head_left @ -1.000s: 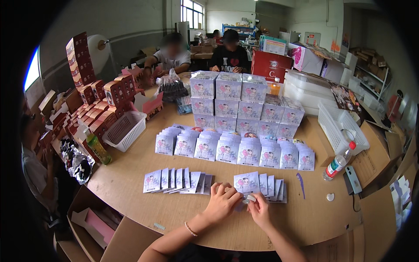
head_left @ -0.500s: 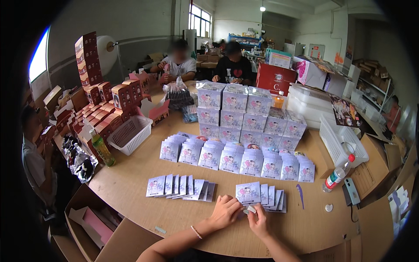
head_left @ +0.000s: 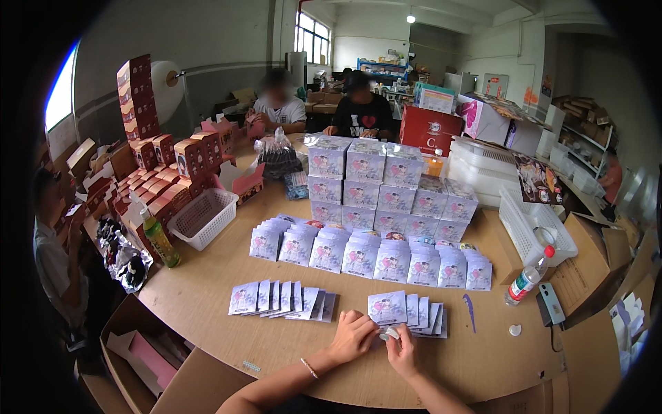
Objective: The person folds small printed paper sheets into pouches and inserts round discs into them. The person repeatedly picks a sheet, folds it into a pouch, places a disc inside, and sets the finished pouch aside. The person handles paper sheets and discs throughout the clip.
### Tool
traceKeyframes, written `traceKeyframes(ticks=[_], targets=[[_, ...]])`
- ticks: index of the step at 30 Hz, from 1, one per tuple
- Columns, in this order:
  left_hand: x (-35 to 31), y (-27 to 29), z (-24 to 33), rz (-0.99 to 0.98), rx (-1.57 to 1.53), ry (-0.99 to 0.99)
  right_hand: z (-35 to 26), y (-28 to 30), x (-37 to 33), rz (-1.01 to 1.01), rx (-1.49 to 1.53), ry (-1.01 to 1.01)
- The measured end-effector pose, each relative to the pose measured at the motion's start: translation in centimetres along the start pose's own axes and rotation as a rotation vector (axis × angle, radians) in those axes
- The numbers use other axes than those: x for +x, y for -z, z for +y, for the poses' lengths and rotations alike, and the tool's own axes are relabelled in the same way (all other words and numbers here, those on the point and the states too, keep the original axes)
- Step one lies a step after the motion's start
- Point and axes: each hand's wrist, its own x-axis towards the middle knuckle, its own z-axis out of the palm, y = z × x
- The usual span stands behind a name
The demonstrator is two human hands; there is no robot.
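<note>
My left hand (head_left: 355,336), a beaded bracelet on its wrist, is closed with its fingers curled over the near table. Beside it my right hand (head_left: 403,352) pinches a small whitish piece (head_left: 390,333), too small to tell its kind. The left fingertips meet it from the other side; how they grip it is hidden. Just beyond my hands lies an overlapping row of lilac printed packets (head_left: 387,307). A similar fanned row of packets (head_left: 244,298) lies to the left.
Upright packets (head_left: 360,255) stand in several stacks behind, before piled lilac boxes (head_left: 365,160). A white basket (head_left: 203,217) and green drink bottle (head_left: 159,238) stand left. Rightward are a purple strip (head_left: 470,312), white disc (head_left: 515,330) and water bottle (head_left: 529,276). Two people sit across.
The whole view has shifted slightly, so the table's things appear a little farther left. My hands stay together at the small whitish piece, which looks slightly turned.
</note>
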Motion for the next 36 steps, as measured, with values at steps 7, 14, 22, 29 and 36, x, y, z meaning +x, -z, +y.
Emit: traceKeyframes(ticks=[7,14,22,29,36], targets=[[-0.2,0.4,-0.1,-0.030,0.062,-0.056,0.2,-0.2,-0.6,0.005,0.072,-0.064],[-0.3,0.1,0.0,-0.036,0.054,-0.032,0.4,-0.2,-0.7,0.013,0.120,-0.094],[-0.2,-0.1,-0.1,-0.001,0.028,-0.022,-0.2,0.3,-0.1,-0.030,0.096,-0.103],[0.2,0.3,0.0,0.051,0.004,0.030,-0.4,0.0,0.6,-0.070,-0.032,0.016],[1.1,1.3,0.6,0.108,-0.100,0.151,-2.1,0.5,1.5,-0.165,-0.041,0.012]])
